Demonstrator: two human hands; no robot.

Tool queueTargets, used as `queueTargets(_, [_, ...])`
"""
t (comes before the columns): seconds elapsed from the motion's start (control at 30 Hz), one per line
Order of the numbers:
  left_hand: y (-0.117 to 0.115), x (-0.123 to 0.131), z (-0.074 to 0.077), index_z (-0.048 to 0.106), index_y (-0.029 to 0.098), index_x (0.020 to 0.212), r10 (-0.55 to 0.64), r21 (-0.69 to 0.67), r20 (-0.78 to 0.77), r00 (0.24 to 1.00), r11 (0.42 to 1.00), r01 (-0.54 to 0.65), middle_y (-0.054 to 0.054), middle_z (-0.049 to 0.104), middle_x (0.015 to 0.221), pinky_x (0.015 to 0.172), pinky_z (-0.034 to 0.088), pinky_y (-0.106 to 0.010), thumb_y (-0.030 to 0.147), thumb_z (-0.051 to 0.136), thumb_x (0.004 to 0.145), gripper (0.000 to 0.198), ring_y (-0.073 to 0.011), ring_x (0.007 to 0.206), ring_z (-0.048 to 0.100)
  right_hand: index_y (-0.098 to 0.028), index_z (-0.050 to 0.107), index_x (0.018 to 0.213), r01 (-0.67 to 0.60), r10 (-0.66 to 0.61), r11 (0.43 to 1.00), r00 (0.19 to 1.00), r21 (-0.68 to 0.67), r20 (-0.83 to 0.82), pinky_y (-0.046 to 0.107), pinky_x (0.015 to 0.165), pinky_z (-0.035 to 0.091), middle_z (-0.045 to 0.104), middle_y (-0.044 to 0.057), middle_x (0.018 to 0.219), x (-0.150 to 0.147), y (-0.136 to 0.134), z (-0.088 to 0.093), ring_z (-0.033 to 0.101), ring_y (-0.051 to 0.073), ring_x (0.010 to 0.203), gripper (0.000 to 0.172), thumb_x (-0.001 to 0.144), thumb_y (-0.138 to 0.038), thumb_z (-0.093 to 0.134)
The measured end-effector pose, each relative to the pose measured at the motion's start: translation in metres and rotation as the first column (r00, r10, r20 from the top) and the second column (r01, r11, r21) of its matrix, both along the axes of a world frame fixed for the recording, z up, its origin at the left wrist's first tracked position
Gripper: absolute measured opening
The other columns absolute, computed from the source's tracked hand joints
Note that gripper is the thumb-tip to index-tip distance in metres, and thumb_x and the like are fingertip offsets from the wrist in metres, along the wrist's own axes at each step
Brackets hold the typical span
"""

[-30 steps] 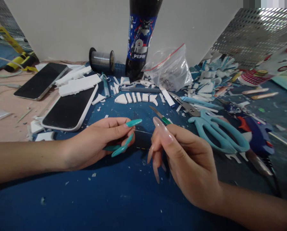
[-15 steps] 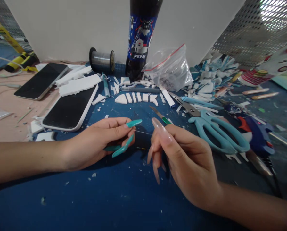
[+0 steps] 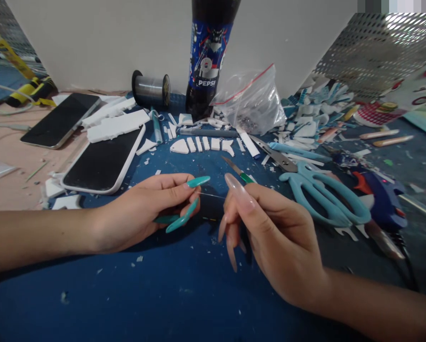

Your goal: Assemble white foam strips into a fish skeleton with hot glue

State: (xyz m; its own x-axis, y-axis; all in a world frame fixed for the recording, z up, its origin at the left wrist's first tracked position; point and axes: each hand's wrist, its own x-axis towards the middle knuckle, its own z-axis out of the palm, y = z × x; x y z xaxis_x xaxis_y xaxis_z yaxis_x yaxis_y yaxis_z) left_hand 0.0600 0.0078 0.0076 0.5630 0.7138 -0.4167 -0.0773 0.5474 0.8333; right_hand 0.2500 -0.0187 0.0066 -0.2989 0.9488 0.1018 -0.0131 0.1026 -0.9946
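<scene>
A thin clear line (image 3: 212, 195), like fishing line, runs between my two hands above the blue mat (image 3: 163, 294). My left hand (image 3: 163, 202), with long teal nails, is closed in a pinch on one end of it. Closed on the other end is my right hand (image 3: 270, 232), with long pale pink nails; its fingertips partly hide the line. Behind the hands lies a row of white foam pieces shaped like a fish skeleton, with the head (image 3: 179, 146) at left and the tail (image 3: 228, 147) at right. A craft knife (image 3: 238, 170) lies just beyond my right hand.
Behind stand a spool of clear line (image 3: 151, 89), a Pepsi bottle (image 3: 208, 61) and a zip bag (image 3: 256, 102). Two phones (image 3: 99, 161) and foam strips (image 3: 118, 126) lie left. At right are blue scissors (image 3: 327, 197), a blue glue gun (image 3: 384, 197) and a heap of foam scraps (image 3: 313, 111).
</scene>
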Motion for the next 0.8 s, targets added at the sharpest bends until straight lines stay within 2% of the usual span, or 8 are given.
queueTargets(0.8, [0.0002,0.0015,0.0029,0.050,0.016,0.069,0.033,-0.020,-0.011,0.999,0.999,-0.033,0.003,0.043,0.066,0.054,0.027,-0.020,0.033,0.054,0.089,0.027,-0.0085,0.058,0.032,-0.018,0.055,0.066,0.006,-0.005,1.000,1.000,0.022,-0.001,0.019,0.037,0.036,0.052,-0.004,0.052,-0.0015,0.0014,0.0024,0.052,0.005,0.037,0.035,0.098,-0.032,0.046])
